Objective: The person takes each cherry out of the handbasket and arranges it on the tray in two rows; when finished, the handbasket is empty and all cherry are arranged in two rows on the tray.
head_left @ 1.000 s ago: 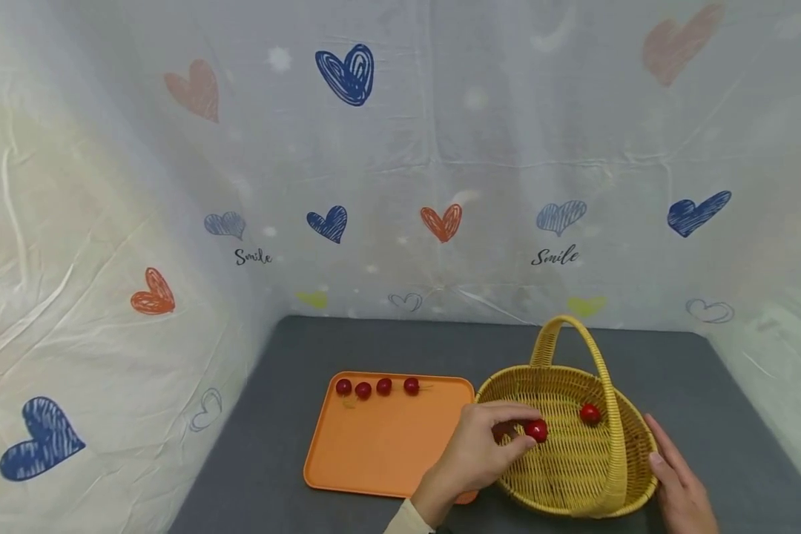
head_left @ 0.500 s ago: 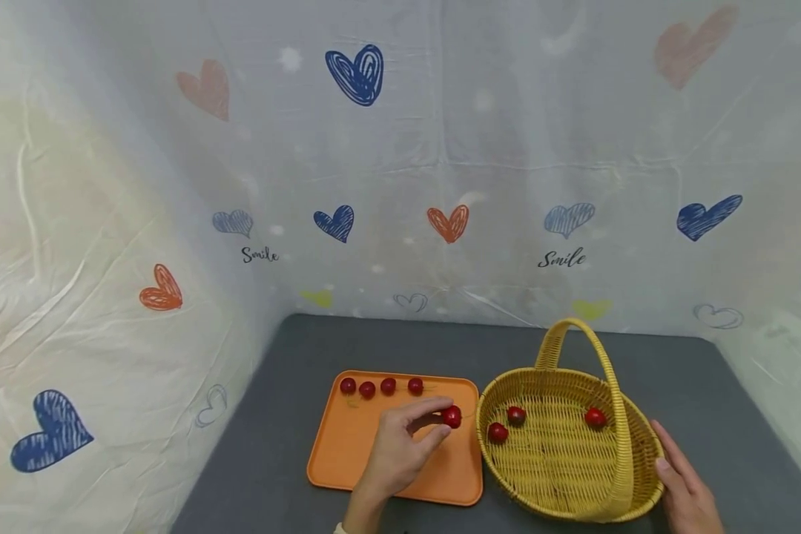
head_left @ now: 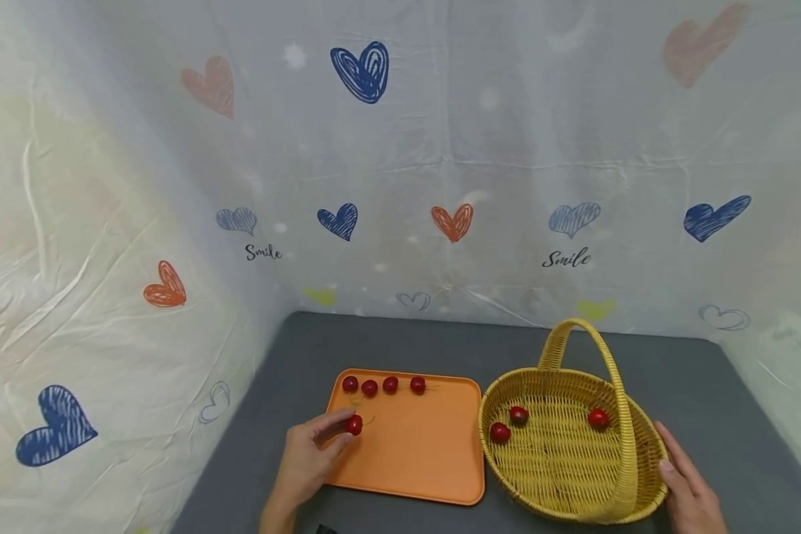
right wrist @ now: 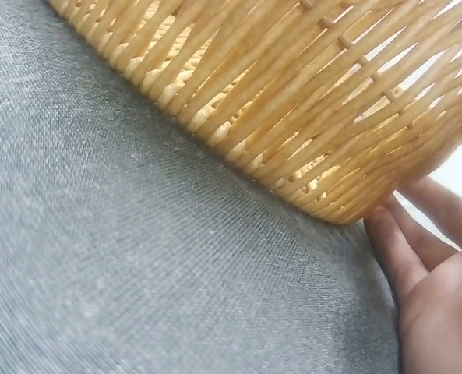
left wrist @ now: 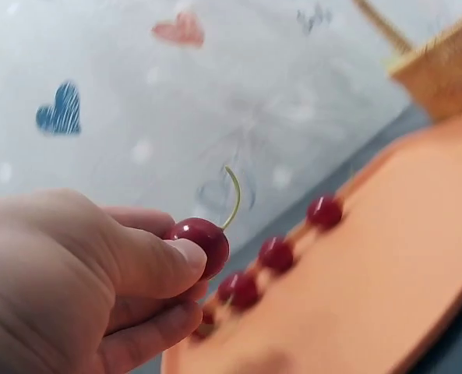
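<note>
Left hand (head_left: 305, 458) has shifted from the tray's right part to its left edge since half a second ago, cherry along with it; right hand (head_left: 694, 493) and basket (head_left: 554, 463) stay put.

Head view: left hand pinches the held cherry (head_left: 354, 425), stem pointing right, at the left side of the orange tray (head_left: 410, 463). Four cherries (head_left: 390, 384) line the tray's far edge. Yellow woven basket just right of the tray, handle up; three cherries (head_left: 500, 433) inside, two left, one right. Right hand touches the basket's right end. Gray surface (head_left: 407, 341) below, heart-print curtain (head_left: 507, 148) at the far side.

Left wrist view: thumb and fingers nearly closed around the cherry, stem curving up; tray cherries blurred.

Right wrist view: fingers extended, loosely apart, tips against the basket's outer wall; no firm grip visible.
</note>
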